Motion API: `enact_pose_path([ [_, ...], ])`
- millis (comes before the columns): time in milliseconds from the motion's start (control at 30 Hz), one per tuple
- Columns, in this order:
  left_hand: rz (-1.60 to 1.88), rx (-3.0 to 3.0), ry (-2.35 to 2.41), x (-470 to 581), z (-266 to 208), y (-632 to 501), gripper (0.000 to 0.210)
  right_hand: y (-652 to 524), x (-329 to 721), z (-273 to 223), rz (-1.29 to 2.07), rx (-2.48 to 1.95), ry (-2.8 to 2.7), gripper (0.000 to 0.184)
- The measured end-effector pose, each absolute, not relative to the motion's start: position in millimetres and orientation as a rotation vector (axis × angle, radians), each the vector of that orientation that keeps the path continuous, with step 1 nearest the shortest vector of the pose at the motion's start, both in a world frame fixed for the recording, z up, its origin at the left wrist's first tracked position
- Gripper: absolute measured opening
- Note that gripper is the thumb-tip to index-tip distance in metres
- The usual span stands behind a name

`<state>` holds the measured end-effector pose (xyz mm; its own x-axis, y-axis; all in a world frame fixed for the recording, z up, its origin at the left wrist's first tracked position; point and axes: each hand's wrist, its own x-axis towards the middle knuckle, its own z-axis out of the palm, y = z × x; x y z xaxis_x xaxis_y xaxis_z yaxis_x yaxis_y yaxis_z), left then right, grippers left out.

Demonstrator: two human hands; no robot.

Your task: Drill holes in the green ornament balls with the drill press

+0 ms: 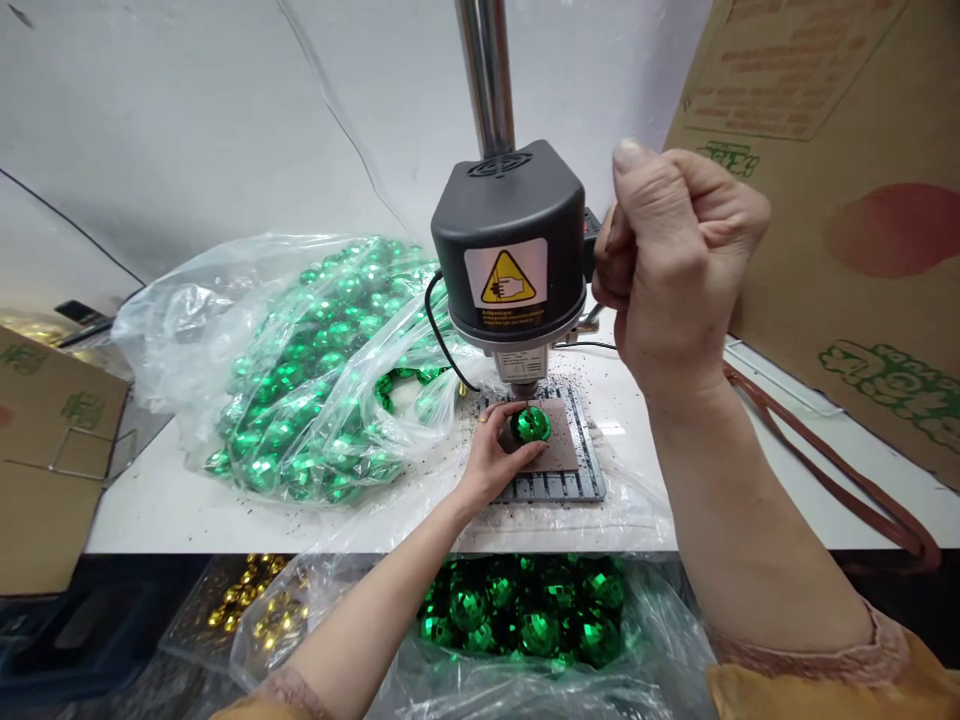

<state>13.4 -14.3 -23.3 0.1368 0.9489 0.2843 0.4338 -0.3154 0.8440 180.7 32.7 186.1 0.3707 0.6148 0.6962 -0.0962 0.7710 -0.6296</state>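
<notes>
Green ball point(534, 424), round, top facing drill point(510, 240)

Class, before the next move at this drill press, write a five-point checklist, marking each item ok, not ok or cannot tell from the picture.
1. Ball held: ok. The left grip has the green ball between thumb and fingers.
2. Backing under the ball: ok. A brown board lies below it on the slotted base plate.
3. Fingers well clear: arguably not ok. They sit close below the chuck.
4. Right grip on a handle: cannot tell. It is curled beside the drill head, its contents hidden.
5. Work surface clean: not ok. Dark specks are scattered around the plate.
</notes>
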Motion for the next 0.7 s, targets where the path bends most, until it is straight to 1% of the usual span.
enact_pose_path([
  [100, 1.123, 1.813, 1.300, 13.8, -23.5, -13.3, 0.053, 25.7, 179.7, 182.8, 0.500, -0.514, -1.104, 0.044],
  [200, 1.111, 1.788, 1.286, 13.8, -24.1, -12.8, 0.053, 12.5, 177.1, 172.5, 0.412, -0.476, -1.076, 0.042],
  [400, 1.136, 1.822, 1.283, 14.3, -25.9, -13.3, 0.052, -2.0, 170.7, 148.4, 0.238, -0.529, -1.015, 0.053],
  [567, 1.146, 1.836, 1.280, 14.4, -27.3, -13.5, 0.050, -5.2, 166.2, 135.9, 0.172, -0.420, -0.977, 0.050],
  [700, 1.140, 1.855, 1.282, 14.4, -27.2, -14.4, 0.049, -5.0, 167.8, 125.1, 0.157, -0.393, -0.993, 0.053],
])
